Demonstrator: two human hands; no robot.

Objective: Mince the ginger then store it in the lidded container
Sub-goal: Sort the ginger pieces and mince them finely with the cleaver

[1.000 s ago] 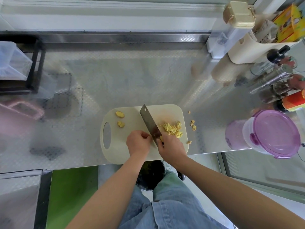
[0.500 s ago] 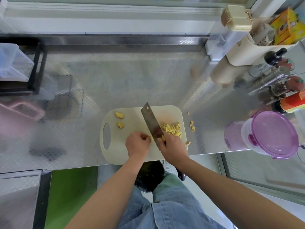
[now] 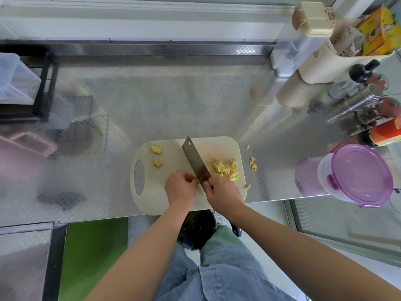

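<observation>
Steel counter (image 3: 173, 105), near edge: left hand (image 3: 180, 187) pinches a ginger piece (image 3: 197, 181) on the cutting board (image 3: 152, 203), right hand (image 3: 225, 192) grips the cleaver (image 3: 195, 161); knuckles should guide the blade. Lidded container (image 3: 360, 174) sits right.

The cutting board (image 3: 152, 203) lay on the counter (image 3: 173, 105); on it the cleaver (image 3: 195, 164) stood between ginger chunks (image 3: 156, 149), left, and chopped ginger (image 3: 225, 169), right. The lidded container (image 3: 360, 174) sat farther right.

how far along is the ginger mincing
Partly done: a pile of coarse yellow ginger pieces lies on the cream plastic cutting board. In hand: the right hand grips the steel cleaver, the left hand pinches a ginger piece at its blade. Left: two uncut ginger chunks, finer chopping, and filling the closed purple-lidded round container.
</observation>
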